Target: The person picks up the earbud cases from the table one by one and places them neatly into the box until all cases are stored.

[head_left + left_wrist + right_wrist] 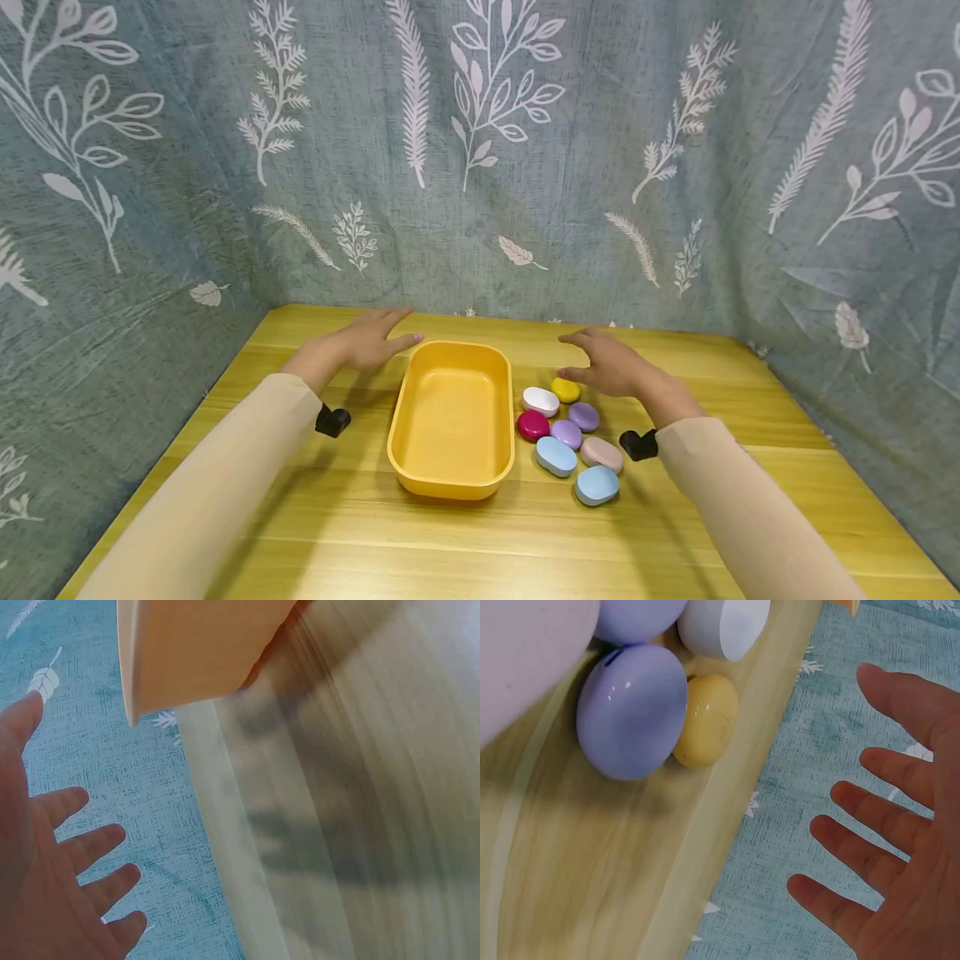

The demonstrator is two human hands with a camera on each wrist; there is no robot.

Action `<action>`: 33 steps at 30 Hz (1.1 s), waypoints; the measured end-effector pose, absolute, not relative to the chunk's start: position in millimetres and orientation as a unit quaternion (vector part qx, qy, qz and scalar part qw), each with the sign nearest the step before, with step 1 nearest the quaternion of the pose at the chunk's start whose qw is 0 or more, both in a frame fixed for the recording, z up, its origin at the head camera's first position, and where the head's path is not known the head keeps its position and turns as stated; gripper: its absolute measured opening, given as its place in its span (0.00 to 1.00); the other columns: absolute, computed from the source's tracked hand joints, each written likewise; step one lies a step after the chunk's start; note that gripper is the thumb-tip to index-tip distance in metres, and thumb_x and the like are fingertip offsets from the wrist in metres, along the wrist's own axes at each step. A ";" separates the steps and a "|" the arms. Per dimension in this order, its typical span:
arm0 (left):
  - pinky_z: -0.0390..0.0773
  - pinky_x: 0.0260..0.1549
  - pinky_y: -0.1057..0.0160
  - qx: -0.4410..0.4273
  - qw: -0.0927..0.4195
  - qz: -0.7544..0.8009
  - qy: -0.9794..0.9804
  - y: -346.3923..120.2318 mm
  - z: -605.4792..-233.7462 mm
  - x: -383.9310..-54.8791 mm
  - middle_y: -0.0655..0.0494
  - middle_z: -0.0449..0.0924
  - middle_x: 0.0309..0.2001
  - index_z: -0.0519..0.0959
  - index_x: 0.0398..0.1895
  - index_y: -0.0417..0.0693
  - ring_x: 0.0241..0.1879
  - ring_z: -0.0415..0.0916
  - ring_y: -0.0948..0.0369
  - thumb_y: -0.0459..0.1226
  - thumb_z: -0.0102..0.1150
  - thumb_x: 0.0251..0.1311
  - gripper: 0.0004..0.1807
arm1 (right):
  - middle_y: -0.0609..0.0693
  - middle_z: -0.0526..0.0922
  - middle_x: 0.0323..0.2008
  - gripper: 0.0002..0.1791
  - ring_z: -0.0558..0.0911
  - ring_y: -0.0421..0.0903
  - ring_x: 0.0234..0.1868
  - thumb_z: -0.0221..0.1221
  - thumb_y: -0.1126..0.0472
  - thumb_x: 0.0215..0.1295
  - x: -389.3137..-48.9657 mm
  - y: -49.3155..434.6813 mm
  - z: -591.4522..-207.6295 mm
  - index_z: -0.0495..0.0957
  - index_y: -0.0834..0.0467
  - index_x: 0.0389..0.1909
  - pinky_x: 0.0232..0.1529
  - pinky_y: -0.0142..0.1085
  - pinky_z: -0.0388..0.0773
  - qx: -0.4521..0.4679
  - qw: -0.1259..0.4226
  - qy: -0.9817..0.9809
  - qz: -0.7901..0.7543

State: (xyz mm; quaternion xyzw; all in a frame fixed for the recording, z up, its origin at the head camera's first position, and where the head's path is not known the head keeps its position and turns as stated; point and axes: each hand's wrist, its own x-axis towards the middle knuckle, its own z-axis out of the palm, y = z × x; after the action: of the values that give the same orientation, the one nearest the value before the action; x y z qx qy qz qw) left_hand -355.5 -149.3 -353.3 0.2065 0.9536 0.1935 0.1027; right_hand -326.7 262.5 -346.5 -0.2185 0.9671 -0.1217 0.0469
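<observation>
A yellow rectangular tub [452, 478] stands in the middle of the table with a bare inside. To its left my left hand [367, 340] hovers with spread fingers, thumb near the far left corner. My right hand [611, 364], also with fingers apart and holding nothing, is raised beyond a cluster of small smooth rounded pieces. The yellow piece [566, 390] lies nearest that hand. Around it are a white piece [541, 402], a crimson one [533, 426], two purple ones [583, 417], a pink one [602, 454] and two light blue ones [597, 485].
The wood-grain table [360, 533] ends at a hanging blue-green curtain [480, 250] with white leaf prints, which also runs along both sides. Black wrist mounts [332, 420] show at both sleeves. The cluster sits close along the tub's right side.
</observation>
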 end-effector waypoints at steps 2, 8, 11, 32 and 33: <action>0.44 0.70 0.36 0.206 0.107 0.209 0.950 -149.6 -355.1 -354.3 0.53 0.40 0.79 0.40 0.78 0.68 0.77 0.37 0.45 0.69 0.33 0.64 0.42 | 0.58 0.63 0.70 0.40 0.63 0.61 0.70 0.56 0.36 0.64 -326.2 261.0 -347.9 0.61 0.50 0.72 0.67 0.59 0.61 -0.220 0.048 0.967 -0.123; 0.45 0.70 0.36 0.210 0.120 0.251 0.937 -150.4 -362.1 -348.6 0.53 0.39 0.79 0.41 0.77 0.69 0.77 0.37 0.47 0.69 0.33 0.64 0.41 | 0.57 0.64 0.70 0.37 0.64 0.59 0.70 0.59 0.41 0.64 -323.5 255.7 -349.4 0.63 0.50 0.71 0.67 0.57 0.62 -0.217 0.056 0.965 -0.133; 0.45 0.70 0.36 0.212 0.123 0.265 0.932 -150.5 -365.9 -345.9 0.53 0.40 0.78 0.42 0.77 0.70 0.77 0.37 0.47 0.69 0.34 0.64 0.41 | 0.56 0.66 0.68 0.37 0.66 0.59 0.68 0.59 0.39 0.64 -322.4 253.1 -350.5 0.64 0.50 0.71 0.66 0.57 0.64 -0.220 0.058 0.964 -0.136; 0.51 0.71 0.42 0.205 0.140 0.344 0.905 -148.6 -392.3 -327.0 0.58 0.36 0.79 0.37 0.78 0.66 0.75 0.50 0.50 0.67 0.37 0.65 0.43 | 0.54 0.75 0.60 0.32 0.77 0.55 0.57 0.64 0.46 0.61 -320.4 234.8 -363.3 0.72 0.54 0.64 0.56 0.49 0.75 -0.234 0.082 0.959 -0.138; 0.50 0.71 0.42 0.205 0.142 0.348 0.904 -148.5 -393.4 -326.2 0.57 0.36 0.79 0.37 0.78 0.66 0.76 0.48 0.50 0.67 0.37 0.65 0.44 | 0.54 0.76 0.59 0.32 0.77 0.54 0.57 0.64 0.46 0.61 -320.8 234.1 -364.0 0.72 0.55 0.64 0.57 0.49 0.75 -0.233 0.083 0.959 -0.137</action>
State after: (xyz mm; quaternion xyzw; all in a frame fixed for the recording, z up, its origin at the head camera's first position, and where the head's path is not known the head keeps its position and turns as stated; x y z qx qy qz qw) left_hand -326.2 -148.5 -393.4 0.2048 0.9039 0.3477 0.1418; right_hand -320.8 234.1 -364.0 -0.2327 0.9593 -0.1370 0.0831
